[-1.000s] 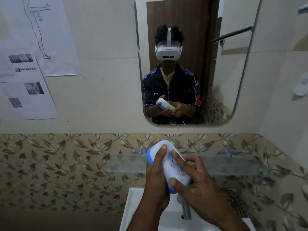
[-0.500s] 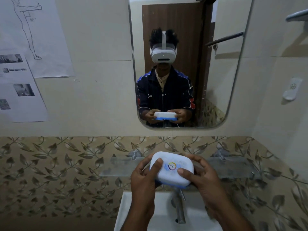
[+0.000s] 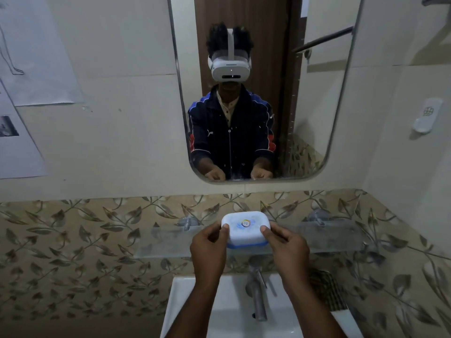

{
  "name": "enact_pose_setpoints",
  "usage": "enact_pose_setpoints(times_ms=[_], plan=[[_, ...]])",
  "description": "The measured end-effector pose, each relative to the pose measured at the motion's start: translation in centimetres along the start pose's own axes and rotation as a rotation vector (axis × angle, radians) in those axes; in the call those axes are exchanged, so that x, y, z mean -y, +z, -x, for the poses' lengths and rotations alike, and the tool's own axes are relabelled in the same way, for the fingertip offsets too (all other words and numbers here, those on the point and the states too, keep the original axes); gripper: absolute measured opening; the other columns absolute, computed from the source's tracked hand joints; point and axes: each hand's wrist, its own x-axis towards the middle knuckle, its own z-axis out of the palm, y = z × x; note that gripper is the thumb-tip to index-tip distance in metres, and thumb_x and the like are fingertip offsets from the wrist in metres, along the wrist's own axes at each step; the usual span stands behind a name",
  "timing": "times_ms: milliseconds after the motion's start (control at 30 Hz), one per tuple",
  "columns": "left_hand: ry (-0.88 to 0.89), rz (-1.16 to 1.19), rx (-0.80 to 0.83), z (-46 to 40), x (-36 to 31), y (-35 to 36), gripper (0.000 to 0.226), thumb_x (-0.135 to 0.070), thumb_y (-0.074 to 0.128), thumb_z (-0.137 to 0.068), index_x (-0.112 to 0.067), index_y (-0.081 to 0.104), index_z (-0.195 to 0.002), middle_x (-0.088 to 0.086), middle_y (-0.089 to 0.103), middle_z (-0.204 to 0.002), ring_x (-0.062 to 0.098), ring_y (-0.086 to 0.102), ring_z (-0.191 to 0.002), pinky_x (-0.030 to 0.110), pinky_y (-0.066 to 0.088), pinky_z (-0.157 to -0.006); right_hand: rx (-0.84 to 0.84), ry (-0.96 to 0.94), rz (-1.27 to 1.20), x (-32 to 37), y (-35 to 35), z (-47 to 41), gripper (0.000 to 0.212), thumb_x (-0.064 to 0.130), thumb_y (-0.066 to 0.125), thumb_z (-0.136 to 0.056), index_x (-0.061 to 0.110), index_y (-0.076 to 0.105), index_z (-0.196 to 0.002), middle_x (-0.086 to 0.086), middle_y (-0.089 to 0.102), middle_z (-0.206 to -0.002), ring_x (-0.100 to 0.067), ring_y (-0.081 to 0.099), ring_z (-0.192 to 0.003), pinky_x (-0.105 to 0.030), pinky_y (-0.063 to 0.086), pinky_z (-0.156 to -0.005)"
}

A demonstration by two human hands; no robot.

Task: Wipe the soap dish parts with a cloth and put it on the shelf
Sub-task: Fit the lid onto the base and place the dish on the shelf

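The soap dish is a closed white box with a blue base rim and a small round logo on its lid. It lies level at the glass shelf, over the shelf's middle; I cannot tell whether it rests on the glass. My left hand pinches its left end and my right hand pinches its right end. A checked cloth lies on the right side of the basin, partly behind my right forearm.
A white basin with a metal tap sits below the shelf. A mirror hangs above, reflecting a person. Paper sheets are taped on the left wall. A white holder is fixed on the right wall.
The dish went from tilted upright near me to level, then moved forward and down to the shelf. Both hands shifted to its two ends.
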Motion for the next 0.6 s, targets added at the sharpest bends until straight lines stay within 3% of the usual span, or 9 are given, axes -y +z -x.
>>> enact_pose_setpoints(times_ms=[100, 267, 600], plan=[[0.018, -0.061, 0.027, -1.1, 0.6, 0.4, 0.025, -0.025, 0.068, -0.091, -0.014, 0.077, -0.111, -0.004, 0.077, -0.099, 0.001, 0.069, -0.088, 0.019, 0.054, -0.077, -0.037, -0.011, 0.082, -0.6, 0.3, -0.8, 0.035, 0.033, 0.078, -0.081, 0.017, 0.075, -0.112, 0.003, 0.077, -0.104, -0.012, 0.069, -0.092, -0.027, 0.054, -0.080], [0.005, -0.101, 0.039, -1.7, 1.9, 1.1, 0.026, -0.026, 0.068, -0.091, -0.016, 0.077, -0.113, -0.004, 0.078, -0.106, 0.003, 0.069, -0.092, 0.014, 0.052, -0.076, -0.054, -0.009, 0.131, -1.2, 0.3, -1.6, 0.032, 0.029, 0.080, -0.080, 0.013, 0.076, -0.108, 0.001, 0.078, -0.101, 0.006, 0.060, -0.073, -0.001, 0.042, -0.058], [-0.004, -0.113, 0.045, -2.0, 2.2, 1.2, 0.027, -0.028, 0.068, -0.092, -0.016, 0.075, -0.115, -0.003, 0.077, -0.106, 0.003, 0.068, -0.090, 0.014, 0.051, -0.073, -0.047, -0.042, 0.175, -1.8, 0.4, -2.2, 0.033, 0.028, 0.080, -0.080, 0.010, 0.076, -0.107, -0.001, 0.078, -0.100, 0.011, 0.055, -0.069, 0.000, 0.041, -0.053]])
